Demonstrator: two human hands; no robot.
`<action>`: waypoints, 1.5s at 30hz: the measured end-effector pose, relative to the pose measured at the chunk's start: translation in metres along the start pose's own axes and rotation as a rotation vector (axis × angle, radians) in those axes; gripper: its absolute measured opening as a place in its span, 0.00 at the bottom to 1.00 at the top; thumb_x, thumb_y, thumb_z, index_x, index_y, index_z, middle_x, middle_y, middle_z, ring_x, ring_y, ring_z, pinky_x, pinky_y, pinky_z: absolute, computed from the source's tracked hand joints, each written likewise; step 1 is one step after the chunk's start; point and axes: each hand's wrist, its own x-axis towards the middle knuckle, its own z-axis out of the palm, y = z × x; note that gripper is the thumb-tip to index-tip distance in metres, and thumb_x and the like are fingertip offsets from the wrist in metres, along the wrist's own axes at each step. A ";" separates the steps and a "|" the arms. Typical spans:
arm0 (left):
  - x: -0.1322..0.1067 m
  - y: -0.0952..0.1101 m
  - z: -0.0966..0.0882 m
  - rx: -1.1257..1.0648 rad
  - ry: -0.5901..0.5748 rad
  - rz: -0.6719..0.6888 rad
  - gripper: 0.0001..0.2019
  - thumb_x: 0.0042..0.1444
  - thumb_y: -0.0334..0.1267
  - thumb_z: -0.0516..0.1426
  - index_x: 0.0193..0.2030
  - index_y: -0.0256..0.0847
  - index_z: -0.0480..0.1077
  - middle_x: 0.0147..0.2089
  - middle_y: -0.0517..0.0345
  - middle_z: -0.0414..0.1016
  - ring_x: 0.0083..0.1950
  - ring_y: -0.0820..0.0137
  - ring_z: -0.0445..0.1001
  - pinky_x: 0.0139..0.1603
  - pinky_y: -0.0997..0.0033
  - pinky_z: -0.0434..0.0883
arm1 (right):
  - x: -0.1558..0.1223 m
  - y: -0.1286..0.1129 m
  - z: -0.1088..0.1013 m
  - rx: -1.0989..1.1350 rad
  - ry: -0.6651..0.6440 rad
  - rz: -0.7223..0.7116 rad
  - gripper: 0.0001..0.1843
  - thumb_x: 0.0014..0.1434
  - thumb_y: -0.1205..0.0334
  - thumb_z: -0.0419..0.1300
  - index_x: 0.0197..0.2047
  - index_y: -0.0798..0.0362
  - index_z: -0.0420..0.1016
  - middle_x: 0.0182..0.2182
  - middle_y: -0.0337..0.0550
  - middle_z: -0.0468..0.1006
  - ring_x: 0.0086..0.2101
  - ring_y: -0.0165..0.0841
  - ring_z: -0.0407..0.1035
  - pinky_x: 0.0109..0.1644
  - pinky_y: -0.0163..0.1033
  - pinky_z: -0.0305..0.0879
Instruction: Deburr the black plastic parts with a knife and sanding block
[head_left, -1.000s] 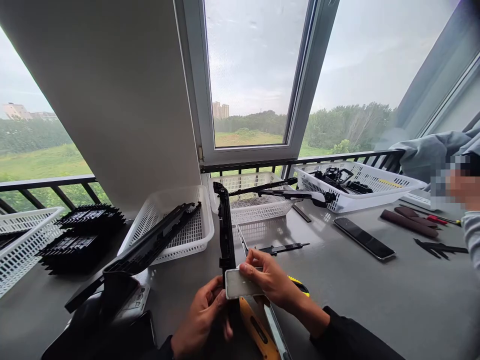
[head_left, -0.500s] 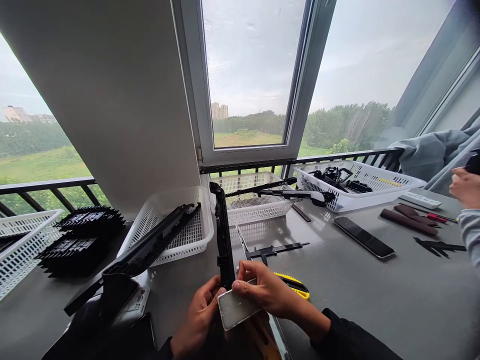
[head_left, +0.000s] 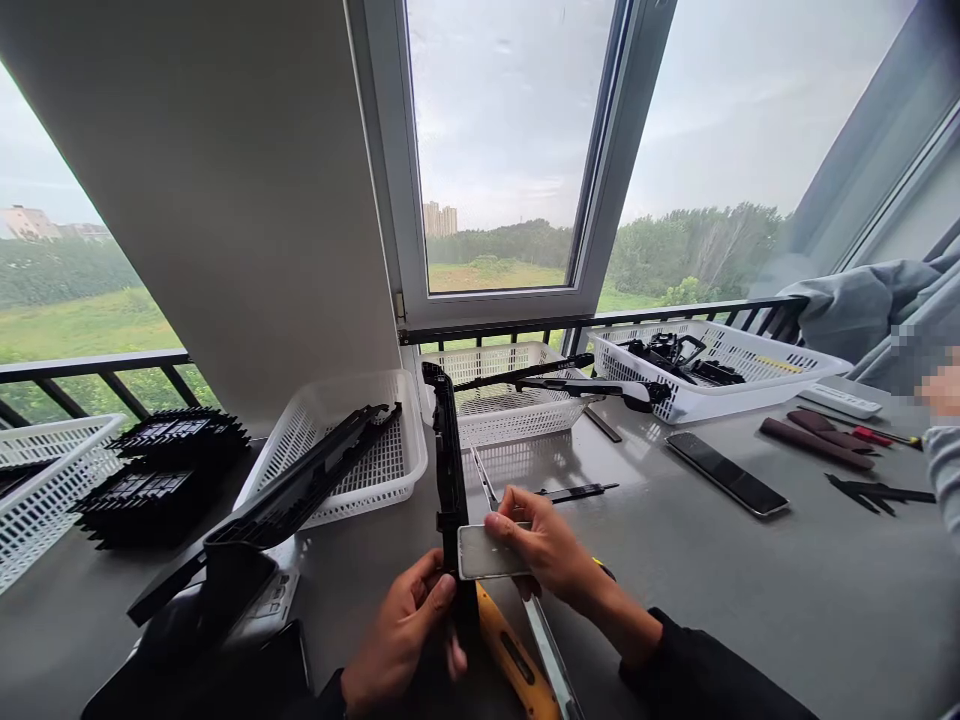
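My left hand is closed round the lower end of a long black plastic strip, which points away from me. In my right hand is a flat grey rectangular plate with a pale edge, pinched between thumb and fingers. The plate's left end lies against or just over the strip; whether they touch I cannot tell. Under the hands are a yellow-orange handled tool and a long metal strip. A caliper lies beyond my right hand, partly hidden by it.
White baskets stand along the back, several with black parts. Black toothed parts are stacked at left. A phone, brown cloth pieces and black pieces lie at right. Another person's hand shows at the right edge.
My right hand has moved the grey plate up and away from me along the black strip, turning it level. It now covers part of the caliper. The yellow-orange handle shows more.
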 end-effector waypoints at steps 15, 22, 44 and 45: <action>0.002 -0.001 0.003 -0.045 -0.007 0.018 0.33 0.57 0.63 0.68 0.56 0.37 0.76 0.26 0.59 0.77 0.20 0.73 0.72 0.22 0.76 0.71 | -0.002 0.004 0.011 -0.063 0.004 -0.099 0.32 0.59 0.29 0.68 0.32 0.50 0.64 0.28 0.34 0.67 0.28 0.28 0.59 0.31 0.33 0.56; -0.001 0.003 0.004 -0.012 -0.023 0.003 0.33 0.60 0.62 0.65 0.60 0.36 0.73 0.28 0.59 0.78 0.20 0.72 0.73 0.21 0.76 0.70 | 0.000 -0.001 0.006 -0.112 0.061 -0.156 0.32 0.61 0.30 0.66 0.31 0.50 0.64 0.27 0.34 0.66 0.30 0.30 0.59 0.33 0.35 0.56; -0.001 0.003 0.013 0.076 -0.060 0.023 0.31 0.59 0.66 0.64 0.52 0.38 0.73 0.24 0.61 0.75 0.20 0.72 0.71 0.23 0.75 0.68 | 0.003 0.001 0.001 -0.292 0.104 -0.198 0.31 0.59 0.31 0.68 0.29 0.50 0.67 0.27 0.35 0.69 0.30 0.31 0.61 0.34 0.37 0.55; -0.002 0.004 0.013 0.076 -0.057 0.021 0.32 0.59 0.67 0.64 0.53 0.38 0.73 0.23 0.62 0.75 0.20 0.72 0.70 0.23 0.75 0.68 | 0.003 0.001 0.000 -0.292 0.118 -0.200 0.31 0.59 0.31 0.68 0.29 0.50 0.66 0.26 0.35 0.69 0.30 0.31 0.61 0.34 0.37 0.55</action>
